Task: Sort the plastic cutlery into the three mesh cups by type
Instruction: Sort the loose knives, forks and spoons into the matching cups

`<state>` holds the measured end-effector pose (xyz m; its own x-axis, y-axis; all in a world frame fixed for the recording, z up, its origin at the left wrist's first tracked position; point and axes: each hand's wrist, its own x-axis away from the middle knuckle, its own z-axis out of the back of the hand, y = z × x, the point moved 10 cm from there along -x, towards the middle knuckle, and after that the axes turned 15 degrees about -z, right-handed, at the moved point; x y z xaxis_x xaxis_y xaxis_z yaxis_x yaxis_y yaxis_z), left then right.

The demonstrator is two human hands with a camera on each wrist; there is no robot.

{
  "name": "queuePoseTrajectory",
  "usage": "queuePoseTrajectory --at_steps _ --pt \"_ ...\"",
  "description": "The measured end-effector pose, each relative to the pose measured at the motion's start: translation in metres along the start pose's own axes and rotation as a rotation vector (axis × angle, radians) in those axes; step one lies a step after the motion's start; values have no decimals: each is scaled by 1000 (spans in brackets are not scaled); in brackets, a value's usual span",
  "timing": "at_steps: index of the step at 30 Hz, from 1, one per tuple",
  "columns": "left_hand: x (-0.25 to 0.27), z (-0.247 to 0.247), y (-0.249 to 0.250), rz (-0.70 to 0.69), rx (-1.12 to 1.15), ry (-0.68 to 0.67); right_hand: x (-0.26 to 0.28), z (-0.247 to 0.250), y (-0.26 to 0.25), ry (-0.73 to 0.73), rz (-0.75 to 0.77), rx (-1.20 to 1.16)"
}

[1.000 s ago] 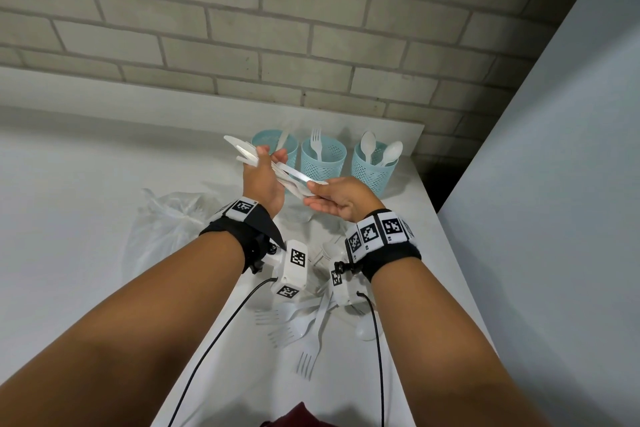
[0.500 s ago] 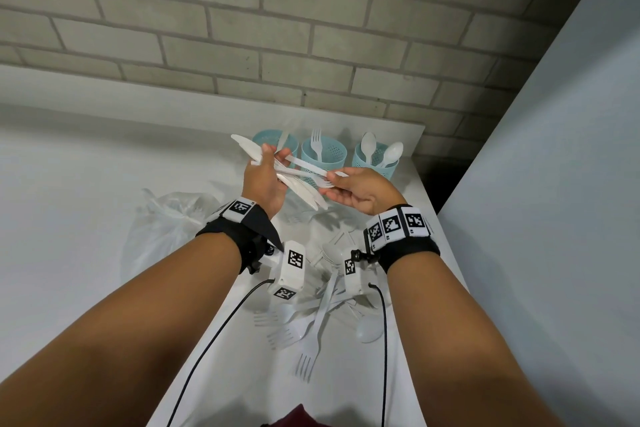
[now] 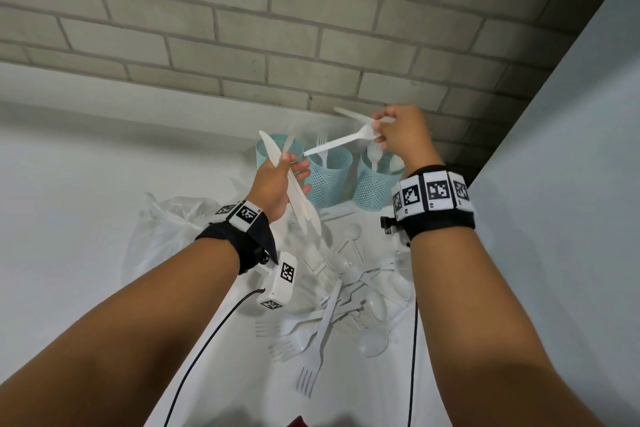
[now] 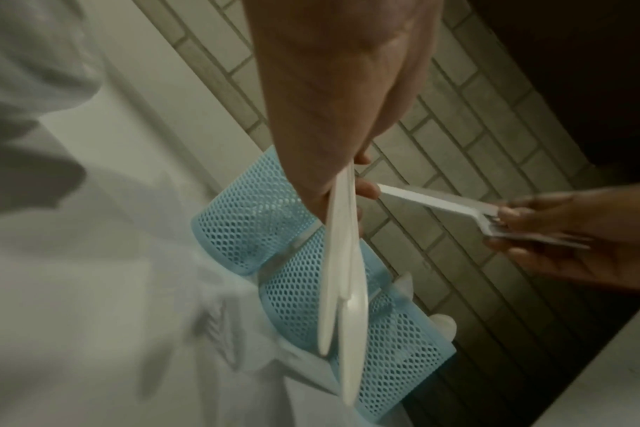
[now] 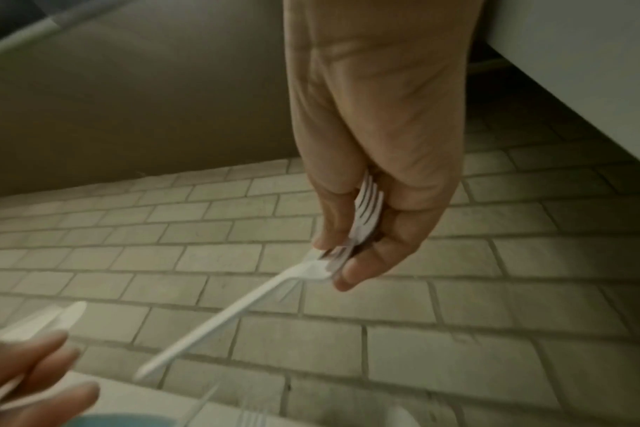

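Grey brick wall (image 3: 242, 28) backs a white table (image 3: 69, 218) where three light-blue mesh cups (image 3: 329, 180) stand in a row. Left hand (image 3: 277, 180) grips white plastic knives (image 3: 298, 198), seemingly two, beside the leftmost cup. Right hand (image 3: 401, 135), raised above the cups, pinches two white plastic forks (image 5: 362, 219) by their tines. Loose white cutlery (image 3: 339, 302) lies heaped nearer, beside a clear plastic bag (image 3: 166, 229).

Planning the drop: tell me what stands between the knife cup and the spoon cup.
In the head view, the fork cup with one fork upright in it stands between the knife cup and the spoon cup.
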<state>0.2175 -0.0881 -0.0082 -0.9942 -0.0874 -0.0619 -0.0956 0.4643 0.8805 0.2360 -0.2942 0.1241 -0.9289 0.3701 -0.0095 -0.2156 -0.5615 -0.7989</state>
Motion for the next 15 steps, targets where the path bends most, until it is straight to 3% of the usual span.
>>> queuePoseTrajectory --at_steps 3,7,15 --pt "-1 -5 -1 12 -13 -22 -6 9 -33 126 118 156" --pt "-3 0 -2 17 -14 -7 -6 -6 -49 159 206 450" --pt "-3 11 -5 29 -36 22 -19 -58 -12 -113 42 794"
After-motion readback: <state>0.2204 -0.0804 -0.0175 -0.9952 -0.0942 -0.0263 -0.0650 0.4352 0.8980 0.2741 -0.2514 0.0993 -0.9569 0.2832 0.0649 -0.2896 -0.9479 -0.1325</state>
